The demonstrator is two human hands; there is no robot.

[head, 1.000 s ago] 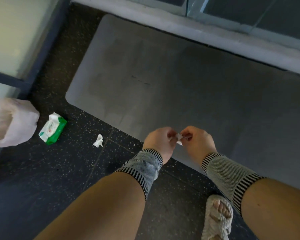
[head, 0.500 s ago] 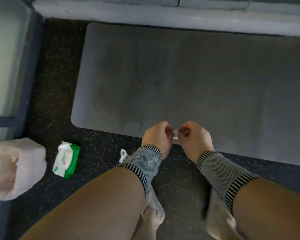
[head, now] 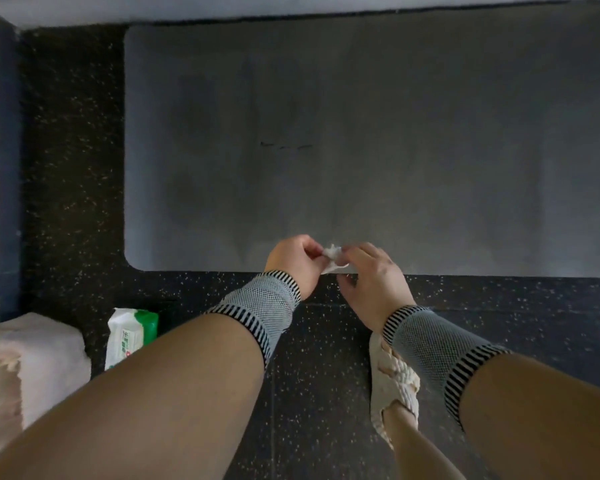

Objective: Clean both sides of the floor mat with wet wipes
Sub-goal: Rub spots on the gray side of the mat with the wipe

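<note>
Head view: 2 hands, left hand (head: 293, 259) and right hand (head: 374, 282), on 1 wipe (head: 332, 258), 1 mat (head: 361, 133)

Home entrance; floor mat (head: 361, 133); doorsill (head: 291, 6)

Grey mesh wrist sleeves (head: 264, 310) with black-and-white striped cuffs on both forearms; a cream braided sandal (head: 394, 382) on one foot

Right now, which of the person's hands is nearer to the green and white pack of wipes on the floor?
Left. The left hand is up and to the right of the wipes pack. The right hand is farther right still, beyond the left. Both pinch a small white wipe.
</note>
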